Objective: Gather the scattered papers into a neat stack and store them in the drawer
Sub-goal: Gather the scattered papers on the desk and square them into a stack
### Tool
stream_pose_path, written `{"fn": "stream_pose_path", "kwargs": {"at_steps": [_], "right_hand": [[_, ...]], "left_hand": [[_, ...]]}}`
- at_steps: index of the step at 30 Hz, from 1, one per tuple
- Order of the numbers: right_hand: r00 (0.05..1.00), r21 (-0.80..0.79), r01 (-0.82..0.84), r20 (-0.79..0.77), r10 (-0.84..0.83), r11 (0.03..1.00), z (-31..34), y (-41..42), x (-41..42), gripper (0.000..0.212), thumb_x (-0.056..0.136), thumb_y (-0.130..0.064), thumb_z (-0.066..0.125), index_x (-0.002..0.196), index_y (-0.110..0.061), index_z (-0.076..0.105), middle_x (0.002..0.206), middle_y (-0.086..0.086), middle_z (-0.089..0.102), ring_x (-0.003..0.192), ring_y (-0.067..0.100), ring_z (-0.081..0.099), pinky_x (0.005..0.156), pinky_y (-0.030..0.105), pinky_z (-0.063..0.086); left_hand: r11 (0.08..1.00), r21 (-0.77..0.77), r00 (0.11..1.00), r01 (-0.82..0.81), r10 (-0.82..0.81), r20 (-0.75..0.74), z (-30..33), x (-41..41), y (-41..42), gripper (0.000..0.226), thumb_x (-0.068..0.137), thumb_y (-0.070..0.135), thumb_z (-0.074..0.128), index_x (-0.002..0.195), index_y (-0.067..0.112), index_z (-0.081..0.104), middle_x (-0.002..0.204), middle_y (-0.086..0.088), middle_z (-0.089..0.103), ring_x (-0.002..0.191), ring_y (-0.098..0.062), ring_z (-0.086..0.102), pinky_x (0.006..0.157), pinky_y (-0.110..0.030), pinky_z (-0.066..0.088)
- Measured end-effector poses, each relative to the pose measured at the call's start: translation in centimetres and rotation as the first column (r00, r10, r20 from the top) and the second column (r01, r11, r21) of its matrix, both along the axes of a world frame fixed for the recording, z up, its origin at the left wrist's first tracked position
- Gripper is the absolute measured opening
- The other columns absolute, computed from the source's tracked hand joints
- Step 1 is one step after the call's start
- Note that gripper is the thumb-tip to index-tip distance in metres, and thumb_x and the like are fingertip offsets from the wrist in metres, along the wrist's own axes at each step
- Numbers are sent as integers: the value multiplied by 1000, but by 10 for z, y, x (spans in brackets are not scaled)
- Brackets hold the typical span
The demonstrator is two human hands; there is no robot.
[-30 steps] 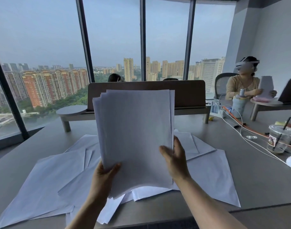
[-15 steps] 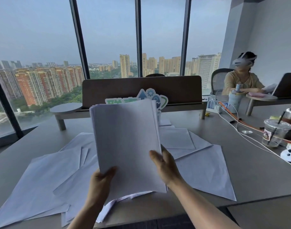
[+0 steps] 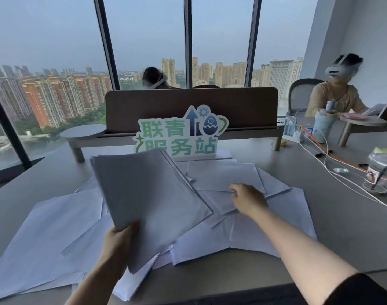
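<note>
While the left hand grips a partly squared stack of papers by its near corner, tilted above the desk, the right hand reaches out over the loose sheets spread in front of a green-lettered sign, fingers curled down at a sheet's edge; whether they have pinched it cannot be told. Doing this step well likely means lifting one sheet cleanly by its edge, laying it flush onto the held stack, and keeping the left grip firm so the pile does not fan. More sheets lie under and left of the stack, partly covered by it. No drawer is in view. A plastic cup and cables sit at right, near the outermost papers.
</note>
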State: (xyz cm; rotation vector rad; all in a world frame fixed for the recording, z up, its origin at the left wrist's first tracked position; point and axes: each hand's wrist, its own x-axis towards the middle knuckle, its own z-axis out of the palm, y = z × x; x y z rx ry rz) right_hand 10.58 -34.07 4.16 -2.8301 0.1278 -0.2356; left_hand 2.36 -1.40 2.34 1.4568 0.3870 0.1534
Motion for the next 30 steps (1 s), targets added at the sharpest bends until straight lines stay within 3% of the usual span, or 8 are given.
{"fn": "stream_pose_path", "kwargs": {"at_steps": [10, 16, 20, 24, 27, 30], "right_hand": [[985, -390, -149, -142, 101, 909, -17, 9, 70, 32, 86, -6, 46, 113, -10, 63, 120, 13, 62, 109, 35, 60, 87, 40, 51], [977, -544, -199, -175, 122, 815, -19, 16, 102, 39, 88, -3, 52, 126, -3, 60, 128, 18, 60, 114, 38, 58, 92, 42, 50], [980, -570, -197, -138, 144, 798, -26, 16, 107, 31, 83, -2, 57, 112, -8, 67, 114, 15, 66, 101, 36, 63, 83, 41, 53], [993, -477, -108, -17, 114, 872, -25, 20, 105, 22, 83, 1, 54, 97, -10, 66, 107, 19, 66, 100, 39, 61, 74, 36, 48], [975, -489, -215, -65, 211, 845, -25, 24, 106, 15, 82, 0, 52, 78, -15, 51, 92, 14, 63, 93, 35, 62, 71, 33, 48], [956, -475, -292, -105, 276, 830, -21, 28, 104, 13, 85, -2, 49, 78, -14, 51, 94, 13, 62, 89, 30, 61, 64, 28, 37]], "left_hand": [[997, 67, 999, -32, 34, -32, -3, 26, 6, 2, 89, 9, 62, 89, 9, 64, 79, -6, 65, 68, -22, 57, 59, -28, 43], [997, 59, 996, -42, 47, -82, -12, 31, 10, 5, 86, 10, 66, 81, 11, 65, 78, -9, 67, 71, -26, 58, 67, -33, 45], [999, 19, 995, -30, 32, -93, -13, 31, 12, 2, 86, 10, 67, 83, 10, 66, 80, -10, 68, 72, -26, 60, 68, -34, 47], [999, -30, 994, -42, 39, -103, -13, 31, 14, 2, 85, 11, 68, 85, 11, 66, 82, -11, 70, 75, -28, 62, 76, -37, 50], [996, -72, 994, -46, 39, -100, -11, 31, 13, 2, 85, 10, 68, 84, 9, 66, 78, -10, 69, 71, -27, 62, 72, -34, 50], [995, -91, 995, -42, 33, -97, -11, 30, 12, 2, 85, 9, 67, 85, 10, 66, 80, -10, 69, 72, -26, 62, 72, -33, 50]]}}
